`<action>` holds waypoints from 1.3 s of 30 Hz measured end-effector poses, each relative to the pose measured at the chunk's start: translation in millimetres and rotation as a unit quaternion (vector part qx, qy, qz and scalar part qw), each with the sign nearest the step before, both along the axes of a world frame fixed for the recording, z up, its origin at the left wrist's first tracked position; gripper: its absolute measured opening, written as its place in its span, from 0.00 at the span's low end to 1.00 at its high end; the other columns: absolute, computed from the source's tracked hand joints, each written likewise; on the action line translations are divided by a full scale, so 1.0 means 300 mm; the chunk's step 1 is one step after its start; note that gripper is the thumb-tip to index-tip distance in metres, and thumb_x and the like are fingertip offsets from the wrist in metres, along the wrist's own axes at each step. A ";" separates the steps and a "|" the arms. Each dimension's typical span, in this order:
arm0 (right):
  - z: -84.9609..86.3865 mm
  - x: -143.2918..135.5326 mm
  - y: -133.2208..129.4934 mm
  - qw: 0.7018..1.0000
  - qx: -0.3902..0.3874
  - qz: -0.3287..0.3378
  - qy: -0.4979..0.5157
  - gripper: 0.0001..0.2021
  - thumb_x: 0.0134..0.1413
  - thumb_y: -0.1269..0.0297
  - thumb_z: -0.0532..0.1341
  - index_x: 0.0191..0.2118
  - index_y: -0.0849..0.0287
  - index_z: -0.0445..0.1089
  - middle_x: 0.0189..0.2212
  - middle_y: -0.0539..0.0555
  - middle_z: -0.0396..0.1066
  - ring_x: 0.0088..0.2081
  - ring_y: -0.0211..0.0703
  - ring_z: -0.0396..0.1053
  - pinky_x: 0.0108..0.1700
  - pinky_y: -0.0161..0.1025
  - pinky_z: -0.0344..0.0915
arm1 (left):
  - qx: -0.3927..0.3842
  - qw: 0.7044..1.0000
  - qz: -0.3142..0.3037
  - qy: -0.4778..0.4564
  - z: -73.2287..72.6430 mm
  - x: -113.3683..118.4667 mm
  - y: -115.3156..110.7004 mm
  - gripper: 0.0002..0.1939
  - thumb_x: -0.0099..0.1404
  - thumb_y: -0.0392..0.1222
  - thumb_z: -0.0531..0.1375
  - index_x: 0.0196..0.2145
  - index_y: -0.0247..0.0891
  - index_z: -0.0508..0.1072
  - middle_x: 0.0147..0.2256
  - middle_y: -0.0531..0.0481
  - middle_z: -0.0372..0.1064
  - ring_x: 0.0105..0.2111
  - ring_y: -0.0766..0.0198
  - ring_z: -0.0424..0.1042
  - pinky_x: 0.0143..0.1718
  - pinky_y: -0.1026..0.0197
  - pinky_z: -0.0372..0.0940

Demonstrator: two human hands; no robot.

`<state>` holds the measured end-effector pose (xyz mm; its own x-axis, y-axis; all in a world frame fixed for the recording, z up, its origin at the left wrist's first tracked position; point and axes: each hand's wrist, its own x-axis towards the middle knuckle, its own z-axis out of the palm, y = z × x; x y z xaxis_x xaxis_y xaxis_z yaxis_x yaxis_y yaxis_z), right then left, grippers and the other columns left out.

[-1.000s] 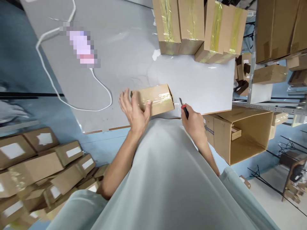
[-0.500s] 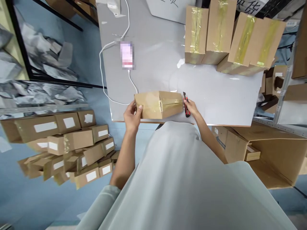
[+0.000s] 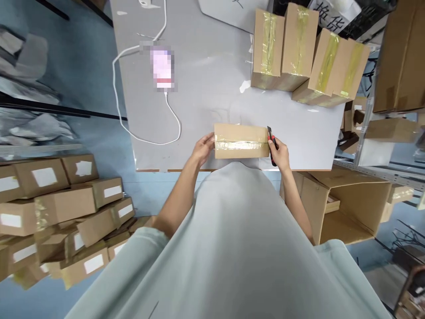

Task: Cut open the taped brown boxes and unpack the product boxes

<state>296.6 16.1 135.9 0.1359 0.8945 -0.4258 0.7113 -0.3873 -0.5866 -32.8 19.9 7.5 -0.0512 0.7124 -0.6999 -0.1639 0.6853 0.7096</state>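
A taped cardboard box (image 3: 241,133) lies at the table's near edge, its long side across in front of me. Clear yellowish tape runs lengthwise along its upper face. My left hand (image 3: 203,149) grips the box's left end, with some fingertips hidden by it. At the opposite end, my right hand (image 3: 280,155) is closed round a red and black utility knife (image 3: 272,146), which points away from me beside the box. The knife's tip is close to the box's right corner; I cannot tell whether it touches.
Several taped boxes (image 3: 299,48) stand at the table's back right. A phone (image 3: 162,68) with a white cable (image 3: 181,126) lies on the left. Labelled boxes (image 3: 71,199) are piled on the floor at left, and a large open carton (image 3: 357,212) stands below right.
The box has turned so its taped face is up and squared to me, and it has shifted right. Both hands moved right with it, the knife still in the right one.
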 end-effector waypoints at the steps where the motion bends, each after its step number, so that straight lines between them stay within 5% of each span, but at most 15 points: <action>1: 0.014 -0.001 -0.006 1.000 -0.002 -0.003 -0.011 0.25 0.81 0.46 0.54 0.55 0.58 0.81 0.45 0.59 0.86 0.48 0.53 0.80 0.53 0.43 0.75 | -0.013 1.000 -0.011 -0.003 -0.014 0.029 0.018 0.23 0.63 0.48 0.78 0.53 0.39 0.84 0.55 0.35 0.87 0.61 0.41 0.83 0.66 0.39 0.78; 4: 0.040 -0.023 -0.019 0.999 -0.013 -0.006 -0.030 0.23 0.80 0.54 0.54 0.62 0.60 0.80 0.56 0.64 0.87 0.57 0.55 0.81 0.62 0.47 0.75 | -0.038 0.999 -0.019 0.003 -0.041 0.063 0.041 0.18 0.61 0.39 0.76 0.49 0.36 0.84 0.53 0.35 0.87 0.61 0.39 0.82 0.67 0.37 0.76; 9: 0.127 -0.097 -0.025 0.992 0.031 -0.005 -0.123 0.25 0.81 0.58 0.54 0.69 0.62 0.77 0.68 0.70 0.80 0.66 0.56 0.78 0.70 0.51 0.71 | 0.087 0.992 -0.068 0.069 -0.003 -0.023 0.005 0.31 0.65 0.41 0.71 0.65 0.39 0.80 0.70 0.35 0.76 0.72 0.42 0.74 0.76 0.39 0.69; 15: 0.242 -0.282 0.024 0.962 -0.066 0.214 -0.157 0.22 0.84 0.59 0.51 0.70 0.55 0.76 0.61 0.60 0.84 0.59 0.55 0.81 0.59 0.43 0.71 | 0.253 0.933 -0.225 0.117 0.102 -0.076 -0.022 0.41 0.64 0.52 0.74 0.73 0.50 0.75 0.79 0.39 0.62 0.81 0.38 0.60 0.79 0.33 0.63; 19: 0.248 -0.415 0.070 0.898 -0.122 0.358 -0.227 0.22 0.89 0.55 0.50 0.68 0.54 0.77 0.58 0.61 0.85 0.58 0.56 0.81 0.54 0.41 0.68 | 0.268 0.917 -0.274 0.114 0.068 -0.067 -0.011 0.41 0.63 0.54 0.75 0.72 0.47 0.77 0.78 0.35 0.61 0.81 0.33 0.57 0.82 0.30 0.56; 24: 0.245 -0.506 0.115 0.849 -0.146 0.411 -0.297 0.24 0.90 0.50 0.49 0.69 0.55 0.76 0.58 0.65 0.84 0.57 0.58 0.81 0.53 0.43 0.68 | 0.282 0.915 -0.281 0.065 0.017 -0.066 -0.017 0.42 0.66 0.54 0.73 0.75 0.46 0.73 0.75 0.35 0.65 0.78 0.35 0.62 0.78 0.33 0.64; 39: 0.238 -0.593 0.142 0.824 -0.177 0.419 -0.338 0.21 0.87 0.66 0.50 0.70 0.62 0.75 0.61 0.74 0.82 0.62 0.61 0.80 0.62 0.50 0.69 | 0.276 0.921 -0.272 0.032 0.006 -0.056 -0.022 0.43 0.65 0.48 0.73 0.76 0.46 0.73 0.75 0.38 0.64 0.77 0.38 0.62 0.78 0.36 0.64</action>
<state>118.8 58.8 207.4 -0.1542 0.6309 -0.7604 0.9338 0.3446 0.0966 -49.4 13.4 9.3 0.3897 0.8916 -0.2306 0.1505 0.1854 0.9711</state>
